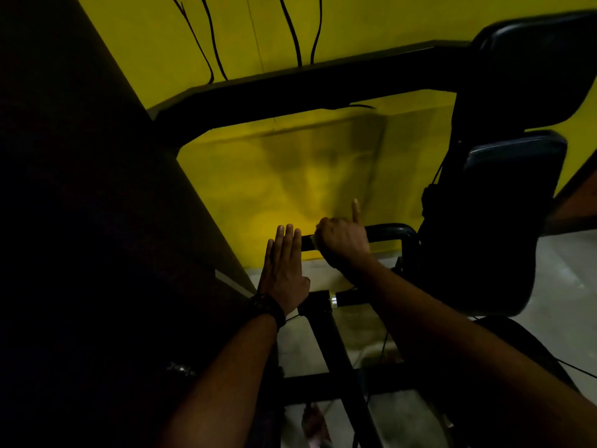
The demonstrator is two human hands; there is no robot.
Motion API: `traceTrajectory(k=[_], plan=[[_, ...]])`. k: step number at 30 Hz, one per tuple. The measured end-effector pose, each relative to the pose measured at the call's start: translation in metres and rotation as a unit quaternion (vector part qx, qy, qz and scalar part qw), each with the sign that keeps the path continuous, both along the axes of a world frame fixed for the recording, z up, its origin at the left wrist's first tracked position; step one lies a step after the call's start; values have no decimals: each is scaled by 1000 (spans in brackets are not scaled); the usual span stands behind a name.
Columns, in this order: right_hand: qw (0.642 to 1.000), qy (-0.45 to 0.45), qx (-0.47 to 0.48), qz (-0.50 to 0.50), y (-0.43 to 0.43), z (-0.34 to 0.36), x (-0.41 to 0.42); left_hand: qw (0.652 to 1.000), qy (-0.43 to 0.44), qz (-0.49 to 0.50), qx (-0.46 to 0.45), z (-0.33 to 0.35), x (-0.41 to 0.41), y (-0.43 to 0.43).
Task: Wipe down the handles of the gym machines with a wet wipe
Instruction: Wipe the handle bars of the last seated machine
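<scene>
Handle (386, 232): one, dim.
Wipe (316, 244): edge only, right hand (342, 240) fingers wrapped round it on handle.
Left hand (284, 270): fingers straight, beside handle.

I have one wide-angle view, worn on the head, looking forward and down along both forearms (452, 321) at the black handle (384, 232) close ahead, yellow wall (258, 189) behind it.

Dim room: yellow wall (277, 176), pale concrete floor (565, 286).
</scene>
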State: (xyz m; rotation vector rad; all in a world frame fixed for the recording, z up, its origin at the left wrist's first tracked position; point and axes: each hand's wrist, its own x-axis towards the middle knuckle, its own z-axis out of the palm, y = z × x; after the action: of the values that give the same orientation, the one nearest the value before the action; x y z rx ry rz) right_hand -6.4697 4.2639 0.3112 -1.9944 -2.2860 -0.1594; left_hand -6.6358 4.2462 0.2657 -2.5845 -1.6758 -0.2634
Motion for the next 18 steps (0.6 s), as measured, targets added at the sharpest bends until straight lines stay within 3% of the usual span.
traceTrajectory(k=[4, 9, 14, 18], plan=[[998, 54, 30, -23, -21, -21, 7, 1000, -4, -2, -4, 3, 0, 0], [994, 73, -67, -45, 7, 12, -3, 1000, -9, -5, -5, 7, 3, 1], [991, 66, 117, 16, -23, -48, 17, 999, -20, -21, -25, 12, 10, 3], [985, 60, 155, 53, -34, -61, 22, 999, -20, -16, -29, 12, 12, 1]])
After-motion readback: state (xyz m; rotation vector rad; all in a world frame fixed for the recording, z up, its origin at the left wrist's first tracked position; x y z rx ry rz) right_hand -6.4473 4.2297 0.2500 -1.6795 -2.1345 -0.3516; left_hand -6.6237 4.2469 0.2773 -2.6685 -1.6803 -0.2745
